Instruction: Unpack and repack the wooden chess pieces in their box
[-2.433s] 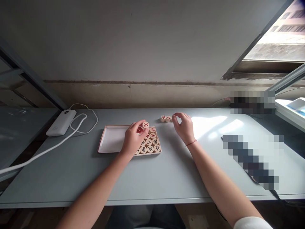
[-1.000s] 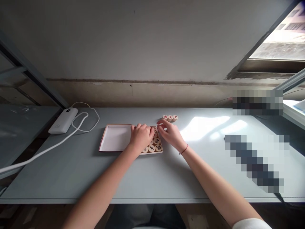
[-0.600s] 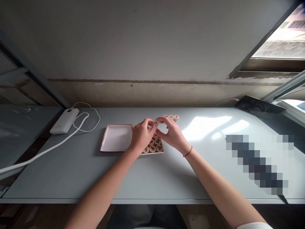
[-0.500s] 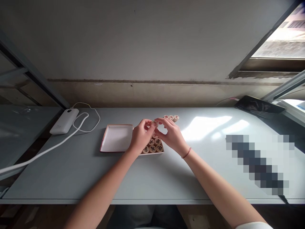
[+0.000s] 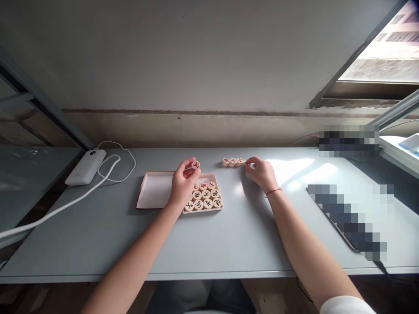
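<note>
Pieces [image 5: 195, 186] partly hidden behind the left hand [image 5: 183, 184], white cable [image 5: 32, 224] cut off at left.

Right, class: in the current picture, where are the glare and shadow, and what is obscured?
Head view: the window is washed out; glare whitens the desk beyond the right hand.
Head view: a soft shadow falls left of that hand and forearm.
Head view: mosaic squares mask areas at right, hiding detail.

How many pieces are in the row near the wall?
3 clearly seen, side by side: left piece, middle piece, right piece. The right hand, just beside them, may hide another.
</note>
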Demonstrator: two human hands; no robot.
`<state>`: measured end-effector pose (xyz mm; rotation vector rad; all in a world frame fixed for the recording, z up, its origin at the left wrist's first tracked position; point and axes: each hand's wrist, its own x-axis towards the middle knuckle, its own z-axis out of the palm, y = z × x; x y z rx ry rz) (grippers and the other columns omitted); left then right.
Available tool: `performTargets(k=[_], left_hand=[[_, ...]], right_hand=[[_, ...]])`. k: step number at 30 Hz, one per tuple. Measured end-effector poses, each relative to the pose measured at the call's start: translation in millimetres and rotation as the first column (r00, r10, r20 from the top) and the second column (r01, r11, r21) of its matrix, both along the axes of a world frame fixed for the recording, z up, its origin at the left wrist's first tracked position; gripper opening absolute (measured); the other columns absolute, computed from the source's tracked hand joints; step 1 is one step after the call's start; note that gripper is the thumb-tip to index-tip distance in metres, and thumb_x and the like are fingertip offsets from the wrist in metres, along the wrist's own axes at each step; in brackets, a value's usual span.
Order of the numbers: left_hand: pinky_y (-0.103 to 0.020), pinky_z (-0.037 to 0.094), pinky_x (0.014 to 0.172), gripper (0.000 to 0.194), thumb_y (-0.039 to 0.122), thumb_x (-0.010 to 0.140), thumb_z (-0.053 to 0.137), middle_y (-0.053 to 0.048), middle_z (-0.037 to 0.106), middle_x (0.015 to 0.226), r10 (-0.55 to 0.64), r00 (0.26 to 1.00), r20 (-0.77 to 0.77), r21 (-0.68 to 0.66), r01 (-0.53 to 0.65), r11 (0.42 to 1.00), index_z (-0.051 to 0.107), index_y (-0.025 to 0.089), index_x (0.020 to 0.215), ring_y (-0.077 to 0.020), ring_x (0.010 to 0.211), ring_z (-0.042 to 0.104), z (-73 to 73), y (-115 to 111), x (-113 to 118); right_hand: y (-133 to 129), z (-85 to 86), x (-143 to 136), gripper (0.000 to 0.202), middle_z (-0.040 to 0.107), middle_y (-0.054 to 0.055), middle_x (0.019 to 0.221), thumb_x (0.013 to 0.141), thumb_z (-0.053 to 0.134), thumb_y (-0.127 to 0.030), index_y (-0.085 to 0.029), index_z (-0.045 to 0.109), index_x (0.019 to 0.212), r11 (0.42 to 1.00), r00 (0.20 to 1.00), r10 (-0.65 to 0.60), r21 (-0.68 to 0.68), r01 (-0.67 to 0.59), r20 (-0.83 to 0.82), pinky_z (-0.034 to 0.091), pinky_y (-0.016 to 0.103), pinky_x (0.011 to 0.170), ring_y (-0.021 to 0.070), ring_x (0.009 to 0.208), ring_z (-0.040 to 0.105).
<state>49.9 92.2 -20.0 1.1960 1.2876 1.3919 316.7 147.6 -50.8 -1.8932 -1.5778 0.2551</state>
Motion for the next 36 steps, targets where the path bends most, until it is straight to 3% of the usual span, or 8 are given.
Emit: performTargets(k=[3, 5, 8, 11, 15, 21, 27, 36], left_hand=[[-0.027, 0.055, 0.073, 0.029, 0.027, 0.081, 0.063, -0.006, 0.068, 0.098, -0.043, 0.985, -0.164, 0.055, 0.053, 0.997, 0.061, 0.020, 0.109, -0.0143, 0.083, 0.065, 3.5, -6, 3], [-0.028, 0.054, 0.072, 0.022, 0.027, 0.082, 0.063, -0.004, 0.067, 0.091, -0.020, 0.934, -0.358, 0.153, 0.080, 0.985, 0.062, 0.020, 0.103, -0.0143, 0.077, 0.063, 5.2, -10, 5], [-0.029, 0.051, 0.074, 0.017, 0.024, 0.083, 0.064, -0.003, 0.064, 0.088, 0.062, 0.802, -0.594, 0.299, 0.149, 0.943, 0.062, 0.021, 0.099, -0.0148, 0.074, 0.061, 3.6, -14, 8], [-0.028, 0.050, 0.074, 0.018, 0.019, 0.085, 0.061, -0.003, 0.064, 0.089, 0.106, 0.717, -0.689, 0.377, 0.230, 0.897, 0.060, 0.021, 0.103, -0.0162, 0.080, 0.061, 0.3, -15, 9], [-0.032, 0.048, 0.081, 0.024, 0.020, 0.085, 0.061, -0.004, 0.064, 0.092, 0.153, 0.674, -0.722, 0.423, 0.256, 0.869, 0.057, 0.022, 0.109, -0.0194, 0.088, 0.060, 0.1, -14, 8], [-0.034, 0.046, 0.086, 0.023, 0.021, 0.087, 0.057, -0.004, 0.065, 0.095, 0.148, 0.675, -0.723, 0.417, 0.255, 0.873, 0.056, 0.021, 0.110, -0.0196, 0.091, 0.058, 1.1, -14, 4], [-0.035, 0.046, 0.086, 0.021, 0.020, 0.088, 0.052, -0.003, 0.065, 0.092, 0.124, 0.674, -0.728, 0.377, 0.243, 0.894, 0.058, 0.021, 0.109, -0.0201, 0.091, 0.059, 0.6, -14, -1], [-0.032, 0.047, 0.086, 0.019, 0.020, 0.089, 0.050, -0.002, 0.066, 0.091, 0.121, 0.661, -0.741, 0.337, 0.210, 0.918, 0.061, 0.021, 0.104, -0.0184, 0.090, 0.060, 7.3, -10, -8]], right_hand=[[-7, 9.7, -16, 0.016, 0.070, 0.008, 0.086, 0.073, 0.055, -0.035, -0.023, 0.065, 0.077, 0.996, 1.000, 0.020, 0.088, -0.021, 0.012, 0.045, 0.043, 0.077, 0.0277, 0.087, 0.060], [-18, 22.8, -37, 0.020, 0.070, 0.008, 0.090, 0.077, 0.054, -0.038, -0.022, 0.065, 0.080, 0.973, 0.989, 0.136, 0.197, -0.122, -0.059, 0.046, 0.041, 0.079, 0.0257, 0.089, 0.060], [-43, 42.3, -76, 0.024, 0.070, 0.005, 0.092, 0.080, 0.058, -0.043, -0.024, 0.063, 0.092, 0.885, 0.843, 0.466, 0.148, -0.442, -0.267, 0.049, 0.034, 0.068, 0.0211, 0.083, 0.063], [-63, 53.1, -104, 0.013, 0.069, 0.003, 0.085, 0.079, 0.062, -0.036, -0.027, 0.062, 0.088, 0.827, 0.772, 0.560, 0.145, -0.543, -0.300, 0.048, 0.033, 0.062, 0.0207, 0.078, 0.063], [-54, 50.0, -92, 0.015, 0.069, 0.003, 0.086, 0.079, 0.059, -0.034, -0.025, 0.064, 0.088, 0.878, 0.832, 0.476, 0.206, -0.431, -0.284, 0.050, 0.033, 0.064, 0.0191, 0.075, 0.063], [-8, 20.1, -12, 0.028, 0.067, 0.009, 0.093, 0.071, 0.056, -0.033, -0.019, 0.065, 0.094, 0.980, 0.997, 0.046, 0.198, -0.034, -0.057, 0.050, 0.038, 0.069, 0.0194, 0.068, 0.060], [0, -0.4, 8, 0.018, 0.067, 0.007, 0.089, 0.070, 0.055, -0.033, -0.022, 0.060, 0.083, 0.993, 0.994, 0.107, 0.044, -0.108, 0.016, 0.046, 0.035, 0.067, 0.0196, 0.069, 0.057], [-1, -2.4, 0, 0.021, 0.066, 0.004, 0.090, 0.070, 0.052, -0.026, -0.023, 0.060, 0.089, 0.993, 0.993, 0.116, -0.010, -0.116, 0.019, 0.044, 0.032, 0.067, 0.0169, 0.067, 0.057]])
